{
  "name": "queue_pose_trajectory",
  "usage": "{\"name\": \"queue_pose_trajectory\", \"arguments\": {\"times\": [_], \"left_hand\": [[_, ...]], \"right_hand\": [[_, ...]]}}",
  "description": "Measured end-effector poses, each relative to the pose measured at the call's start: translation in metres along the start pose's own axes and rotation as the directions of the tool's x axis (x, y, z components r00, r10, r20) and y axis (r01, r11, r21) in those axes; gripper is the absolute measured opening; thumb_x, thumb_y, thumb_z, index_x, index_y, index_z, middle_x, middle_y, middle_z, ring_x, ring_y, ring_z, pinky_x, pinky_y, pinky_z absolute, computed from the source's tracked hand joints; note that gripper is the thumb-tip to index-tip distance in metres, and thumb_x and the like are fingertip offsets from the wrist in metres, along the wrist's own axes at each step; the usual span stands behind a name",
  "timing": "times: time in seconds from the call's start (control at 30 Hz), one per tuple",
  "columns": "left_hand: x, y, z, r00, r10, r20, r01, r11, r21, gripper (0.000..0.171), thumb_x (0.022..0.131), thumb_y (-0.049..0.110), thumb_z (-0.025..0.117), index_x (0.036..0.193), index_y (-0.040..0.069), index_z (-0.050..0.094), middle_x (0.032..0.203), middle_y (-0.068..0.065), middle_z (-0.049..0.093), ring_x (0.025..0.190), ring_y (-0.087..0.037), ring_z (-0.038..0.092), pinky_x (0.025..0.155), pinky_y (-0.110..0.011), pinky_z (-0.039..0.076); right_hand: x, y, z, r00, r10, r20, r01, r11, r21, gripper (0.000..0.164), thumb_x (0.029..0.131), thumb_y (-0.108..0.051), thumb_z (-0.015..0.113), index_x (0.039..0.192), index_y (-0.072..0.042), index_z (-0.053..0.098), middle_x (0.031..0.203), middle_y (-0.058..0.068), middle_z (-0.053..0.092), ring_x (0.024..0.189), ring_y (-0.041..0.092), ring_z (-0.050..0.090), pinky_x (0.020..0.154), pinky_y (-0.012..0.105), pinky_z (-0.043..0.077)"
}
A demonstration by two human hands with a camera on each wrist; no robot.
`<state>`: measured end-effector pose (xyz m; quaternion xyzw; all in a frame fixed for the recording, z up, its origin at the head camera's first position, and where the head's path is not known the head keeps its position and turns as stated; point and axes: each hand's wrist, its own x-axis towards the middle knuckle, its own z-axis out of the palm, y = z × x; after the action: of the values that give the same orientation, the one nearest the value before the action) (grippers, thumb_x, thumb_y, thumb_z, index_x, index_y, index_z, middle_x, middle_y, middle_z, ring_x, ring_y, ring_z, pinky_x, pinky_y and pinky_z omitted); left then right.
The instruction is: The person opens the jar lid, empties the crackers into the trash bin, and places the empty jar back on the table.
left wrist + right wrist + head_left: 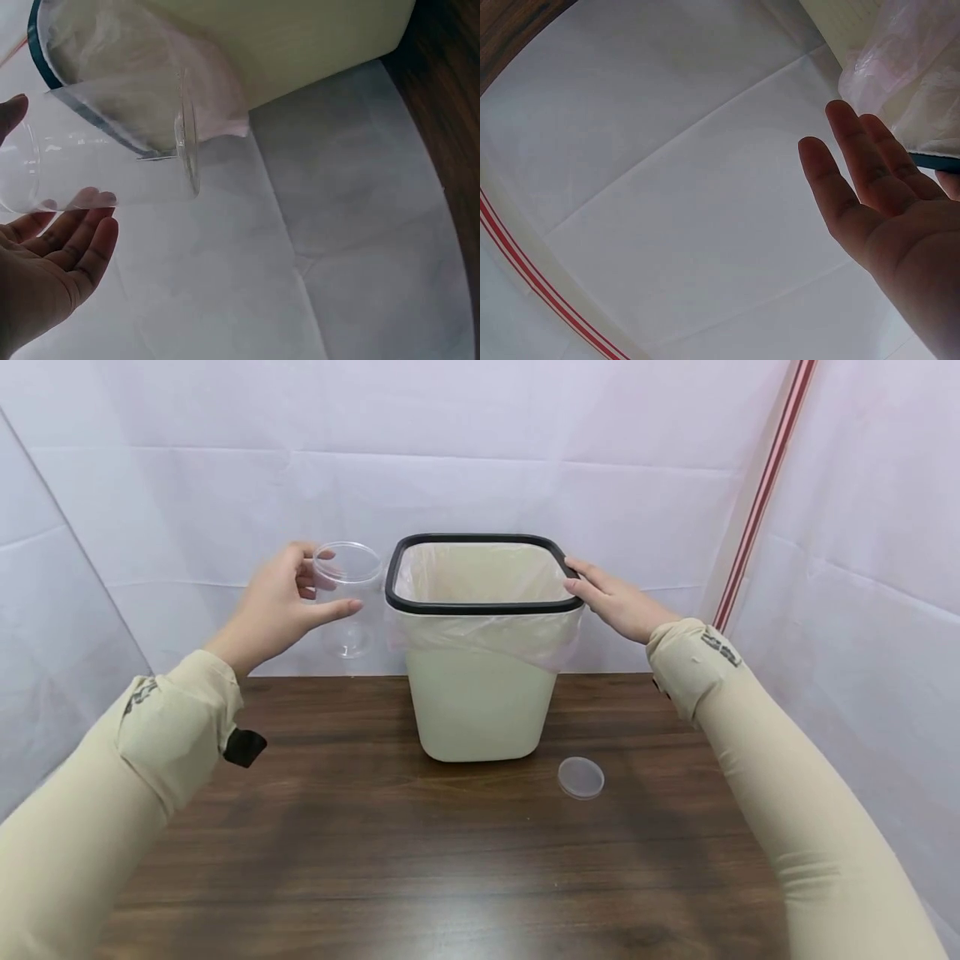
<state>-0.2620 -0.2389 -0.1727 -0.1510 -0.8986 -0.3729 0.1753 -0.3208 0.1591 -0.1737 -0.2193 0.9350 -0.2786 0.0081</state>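
Observation:
My left hand [277,597] holds a clear plastic jar [349,631] upright above the table, just left of the bin, with the thumb on the near side and the fingers on the far side. The jar [112,142] looks see-through, and its wide rim shows in the left wrist view. A cream trash bin [483,693] with a black rim stands in the middle, lined with a thin translucent bag [517,639]. On the rim's right side, my right hand [615,603] rests its fingertips; in the right wrist view its fingers [855,150] are extended.
A round clear lid [581,778] lies on the dark wooden table [450,877], in front of the bin and to its right. White cloth walls [480,468] enclose the back and sides. A red-striped band [765,493] runs down the right corner.

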Motion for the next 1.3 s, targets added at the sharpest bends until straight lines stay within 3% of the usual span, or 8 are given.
{"name": "queue_pose_trajectory", "arguments": {"times": [0.07, 0.3, 0.53, 0.73, 0.87, 1.1, 1.3], "left_hand": [[-0.004, -0.006, 0.002, 1.000, -0.010, 0.000, 0.010, 1.000, -0.011, 0.071, 0.083, 0.029, 0.075, 0.137, 0.001, 0.039, 0.125, -0.024, 0.056, 0.112, -0.035, 0.055, 0.096, -0.040, 0.043], [-0.019, -0.021, 0.014, 1.000, 0.003, 0.008, -0.002, 1.000, -0.031, 0.064, 0.085, 0.023, 0.074, 0.134, -0.001, 0.041, 0.128, -0.022, 0.058, 0.110, -0.034, 0.058, 0.096, -0.038, 0.045], [-0.029, -0.031, 0.033, 0.999, 0.029, 0.038, -0.026, 0.997, -0.079, 0.064, 0.084, 0.019, 0.074, 0.135, -0.001, 0.041, 0.128, -0.021, 0.058, 0.108, -0.033, 0.059, 0.086, -0.019, 0.044], [-0.040, -0.038, 0.053, 0.997, 0.048, 0.063, -0.039, 0.989, -0.139, 0.064, 0.083, 0.015, 0.075, 0.135, -0.002, 0.041, 0.127, -0.022, 0.059, 0.100, -0.019, 0.059, 0.081, -0.012, 0.044], [-0.047, -0.040, 0.064, 0.996, 0.038, 0.081, -0.027, 0.991, -0.132, 0.062, 0.083, 0.018, 0.075, 0.133, 0.000, 0.043, 0.127, -0.019, 0.061, 0.095, -0.013, 0.057, 0.079, -0.016, 0.045], [-0.057, -0.043, 0.087, 0.992, 0.029, 0.124, -0.006, 0.984, -0.181, 0.061, 0.083, 0.016, 0.076, 0.131, -0.001, 0.043, 0.125, -0.018, 0.061, 0.102, -0.027, 0.060, 0.087, -0.032, 0.048], [-0.064, -0.048, 0.106, 0.988, 0.039, 0.149, -0.010, 0.981, -0.192, 0.061, 0.080, 0.015, 0.078, 0.130, -0.001, 0.046, 0.123, -0.019, 0.061, 0.107, -0.031, 0.061, 0.092, -0.042, 0.048]], "right_hand": [[0.001, 0.001, 0.000, 1.000, 0.001, -0.002, -0.001, 1.000, -0.004, 0.066, 0.100, -0.053, 0.027, 0.156, -0.023, 0.010, 0.163, 0.009, 0.012, 0.148, 0.035, 0.016, 0.118, 0.054, 0.018], [0.004, 0.003, -0.002, 1.000, 0.005, 0.002, -0.005, 1.000, -0.006, 0.066, 0.099, -0.054, 0.026, 0.156, -0.023, 0.009, 0.162, 0.009, 0.012, 0.148, 0.036, 0.018, 0.118, 0.054, 0.019], [0.004, 0.005, -0.003, 1.000, -0.005, 0.007, 0.005, 1.000, -0.009, 0.066, 0.100, -0.052, 0.027, 0.156, -0.022, 0.009, 0.163, 0.009, 0.012, 0.147, 0.035, 0.020, 0.118, 0.053, 0.021], [0.002, 0.005, -0.005, 1.000, -0.010, 0.017, 0.010, 1.000, 0.011, 0.065, 0.101, -0.050, 0.028, 0.156, -0.020, 0.008, 0.162, 0.011, 0.011, 0.145, 0.038, 0.024, 0.118, 0.053, 0.022], [0.000, 0.005, -0.006, 1.000, -0.007, 0.020, 0.007, 1.000, 0.029, 0.065, 0.101, -0.049, 0.028, 0.156, -0.020, 0.008, 0.162, 0.011, 0.011, 0.144, 0.039, 0.027, 0.117, 0.052, 0.024], [0.000, 0.006, -0.007, 1.000, -0.004, 0.019, 0.004, 0.999, 0.038, 0.065, 0.102, -0.049, 0.028, 0.156, -0.020, 0.008, 0.163, 0.011, 0.010, 0.143, 0.040, 0.029, 0.116, 0.052, 0.026], [0.001, 0.006, -0.006, 1.000, 0.010, 0.016, -0.010, 1.000, 0.019, 0.066, 0.100, -0.052, 0.028, 0.156, -0.022, 0.009, 0.163, 0.009, 0.011, 0.142, 0.038, 0.032, 0.116, 0.050, 0.027]]}}
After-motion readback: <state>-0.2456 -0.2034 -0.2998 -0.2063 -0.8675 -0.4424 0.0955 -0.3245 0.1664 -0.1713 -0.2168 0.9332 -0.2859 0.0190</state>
